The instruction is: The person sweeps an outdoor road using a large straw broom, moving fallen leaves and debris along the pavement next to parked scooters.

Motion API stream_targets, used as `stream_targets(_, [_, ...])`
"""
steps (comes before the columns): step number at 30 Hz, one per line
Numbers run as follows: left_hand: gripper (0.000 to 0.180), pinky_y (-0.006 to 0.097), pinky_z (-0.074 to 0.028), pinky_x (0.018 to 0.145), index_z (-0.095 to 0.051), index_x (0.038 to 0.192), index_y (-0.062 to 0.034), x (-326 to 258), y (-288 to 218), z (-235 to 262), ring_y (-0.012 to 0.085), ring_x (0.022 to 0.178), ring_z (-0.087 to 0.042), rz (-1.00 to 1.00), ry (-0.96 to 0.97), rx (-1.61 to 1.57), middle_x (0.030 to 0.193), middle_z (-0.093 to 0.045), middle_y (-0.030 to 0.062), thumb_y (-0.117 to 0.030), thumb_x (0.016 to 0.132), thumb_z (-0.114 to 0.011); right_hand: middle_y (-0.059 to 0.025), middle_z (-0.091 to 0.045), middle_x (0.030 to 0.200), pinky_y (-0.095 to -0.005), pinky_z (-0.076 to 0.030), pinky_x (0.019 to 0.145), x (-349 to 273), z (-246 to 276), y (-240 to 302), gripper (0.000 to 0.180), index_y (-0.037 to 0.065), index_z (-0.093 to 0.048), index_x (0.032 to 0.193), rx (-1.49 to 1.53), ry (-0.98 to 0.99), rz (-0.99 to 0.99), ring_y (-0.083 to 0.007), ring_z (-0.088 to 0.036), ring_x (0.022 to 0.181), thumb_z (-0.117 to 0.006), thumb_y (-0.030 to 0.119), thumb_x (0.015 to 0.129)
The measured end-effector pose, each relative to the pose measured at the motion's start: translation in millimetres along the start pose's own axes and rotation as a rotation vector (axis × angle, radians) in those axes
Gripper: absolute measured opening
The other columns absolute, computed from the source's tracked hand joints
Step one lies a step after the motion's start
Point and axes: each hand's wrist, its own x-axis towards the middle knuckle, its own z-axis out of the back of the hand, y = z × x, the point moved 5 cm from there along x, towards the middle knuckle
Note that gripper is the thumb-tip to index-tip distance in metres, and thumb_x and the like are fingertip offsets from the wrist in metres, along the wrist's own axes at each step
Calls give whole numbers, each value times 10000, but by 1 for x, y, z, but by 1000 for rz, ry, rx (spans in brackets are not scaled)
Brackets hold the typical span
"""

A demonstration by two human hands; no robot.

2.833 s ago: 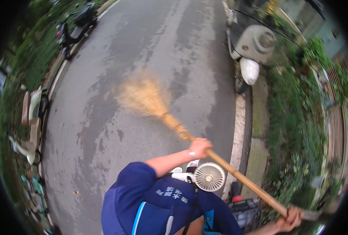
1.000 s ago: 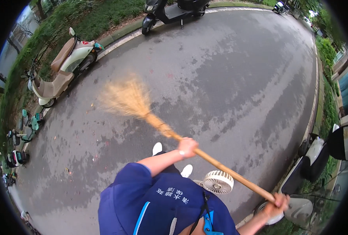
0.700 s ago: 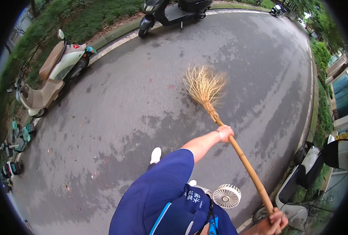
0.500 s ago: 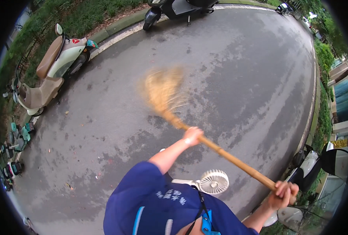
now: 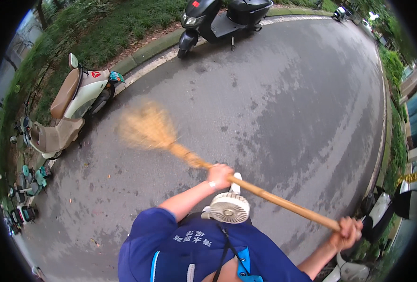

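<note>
A straw broom (image 5: 182, 154) with a long bamboo handle stretches across the road in front of me. My left hand (image 5: 220, 176) is closed round the handle just above the bound straw. Farther up, close to the handle's end at the right, my right hand (image 5: 346, 232) wraps it too. The straw head points left and is smeared by motion, so I cannot tell whether it touches the ground. A small white fan (image 5: 229, 208) hangs at my chest on a black cord, just below my left hand.
Wet grey asphalt (image 5: 283, 117) shows dark patches and a few fallen leaves. A beige and white scooter (image 5: 72, 101) stands at the left curb, a black scooter (image 5: 222, 26) at the far curb. More scooters line the lower left. Another scooter (image 5: 377, 211) stands at my right.
The broom's head has swung left and somewhat nearer to me. My left hand has moved slightly left and down with the handle. The fan has shifted left; the black scooter shows more fully.
</note>
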Motion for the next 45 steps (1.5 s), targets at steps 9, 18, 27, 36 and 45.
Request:
stream_targets(9, [143,399,-471,763,-645,741,-160,459,5,-101,260,845,-589,-334,82,-133,767,-621,37,-158,599,-661,-49,-348,487,-359,-390,508,165,-118,-119,27,11,-498,801,-569,85,601,-182,-396,462,-473,11,813])
stream_targets(18, [150,402,-454,697,-588,684,-157,438,260,-57,244,812,-562,160,-240,-30,753,-586,21,-133,569,-681,-1,-351,535,-330,-473,636,403,-168,-334,59,67,-487,877,-362,491,4,-105,-411,492,-501,46,824])
stream_targets(27, [118,382,-444,710,-603,628,-179,312,337,113,218,768,-580,364,-223,101,688,-596,20,-180,539,-681,44,-237,545,-249,-420,630,373,-220,-400,106,85,-428,783,-28,302,-259,-53,-310,504,-475,1,830])
stream_targets(36, [146,395,-477,782,-658,754,-175,198,580,217,253,883,-593,372,-201,-15,781,-625,49,-137,614,-659,-13,-334,596,-383,-421,739,79,-499,-498,29,58,-491,873,-305,737,60,-131,-389,592,-466,52,859])
stream_targets(45, [80,414,-467,705,-592,602,-175,-323,674,283,267,761,-591,853,-278,191,686,-603,52,-160,568,-662,-7,-409,572,-409,-466,749,-185,-608,-626,67,81,-492,821,-152,772,-567,-136,-435,530,-527,36,787])
